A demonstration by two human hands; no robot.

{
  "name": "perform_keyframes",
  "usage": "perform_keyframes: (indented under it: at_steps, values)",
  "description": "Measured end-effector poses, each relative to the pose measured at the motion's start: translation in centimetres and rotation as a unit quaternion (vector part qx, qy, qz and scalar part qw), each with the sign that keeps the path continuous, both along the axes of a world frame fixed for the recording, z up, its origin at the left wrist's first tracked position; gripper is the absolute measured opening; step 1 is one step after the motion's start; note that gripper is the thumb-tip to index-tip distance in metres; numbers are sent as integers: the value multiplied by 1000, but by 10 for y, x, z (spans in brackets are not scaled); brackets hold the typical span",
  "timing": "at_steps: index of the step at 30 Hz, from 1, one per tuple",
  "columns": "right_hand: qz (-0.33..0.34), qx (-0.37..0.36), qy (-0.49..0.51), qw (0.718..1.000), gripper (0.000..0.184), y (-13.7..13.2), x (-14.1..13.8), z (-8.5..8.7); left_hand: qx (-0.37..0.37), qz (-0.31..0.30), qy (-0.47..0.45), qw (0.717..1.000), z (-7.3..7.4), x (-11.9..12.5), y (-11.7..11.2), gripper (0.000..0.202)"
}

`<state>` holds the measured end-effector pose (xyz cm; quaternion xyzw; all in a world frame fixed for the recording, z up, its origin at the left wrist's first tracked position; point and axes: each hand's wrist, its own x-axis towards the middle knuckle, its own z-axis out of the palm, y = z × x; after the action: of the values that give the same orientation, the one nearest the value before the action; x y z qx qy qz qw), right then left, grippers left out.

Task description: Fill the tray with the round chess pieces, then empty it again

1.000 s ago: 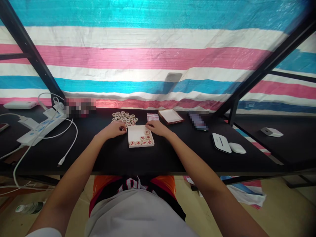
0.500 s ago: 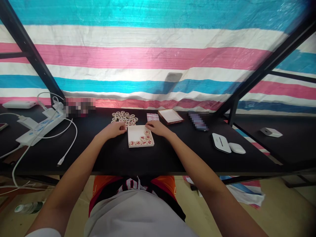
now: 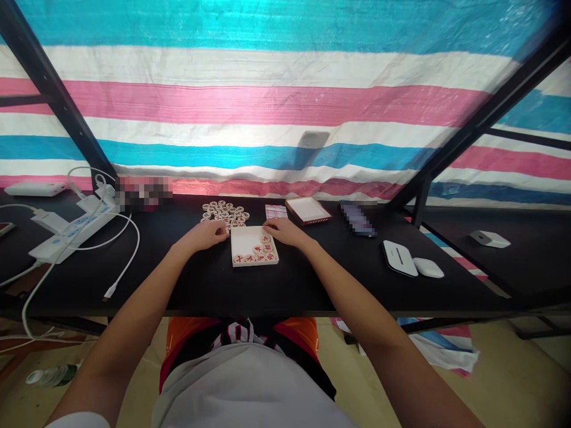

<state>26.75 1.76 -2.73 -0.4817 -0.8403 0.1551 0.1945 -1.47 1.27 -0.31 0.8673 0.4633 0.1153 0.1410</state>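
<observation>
A shallow white box (image 3: pixel 243 239) lies flat on the black desk in front of me, with several round Chinese chess pieces (image 3: pixel 261 257) along its near and right sides, red characters up. My right hand (image 3: pixel 285 230) is closed at the box's far right corner, thumb and fingers on its edge. Just off the far left corner, my left hand (image 3: pixel 209 233) is closed, fingertips pressed together; whatever is in them is too small to make out. Beyond that hand lies a loose pile of chess pieces (image 3: pixel 223 209), partly hidden by it.
Behind the box are a folded printed sheet (image 3: pixel 276 211) and an open box lid (image 3: pixel 308 210). A blurred-out phone-like object (image 3: pixel 358 220) and white devices (image 3: pixel 400 258) lie to the right. On the left, a power strip (image 3: pixel 74 232) trails white cables (image 3: pixel 127 255).
Almost nothing differs. Both hands stay in place by the box, and the pieces in it lie as before.
</observation>
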Motion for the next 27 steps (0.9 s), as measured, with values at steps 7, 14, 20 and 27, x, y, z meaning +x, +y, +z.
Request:
perform_keyframes:
  at_steps: [7, 14, 20, 27]
  values:
    - [2, 0, 5, 1000, 25, 1, 1, -2, 5, 0, 12, 1000, 0, 2, 0, 31]
    - [-1, 0, 0, 1000, 25, -1, -1, 1, 9, -6, 11, 1000, -1, 1, 1, 31]
    - [-1, -1, 2, 1000, 25, 1, 0, -1, 7, -13, 7, 1000, -1, 1, 1, 30]
    - [1, 0, 1, 1000, 25, 0, 0, -1, 6, -11, 4, 1000, -1, 2, 1, 29]
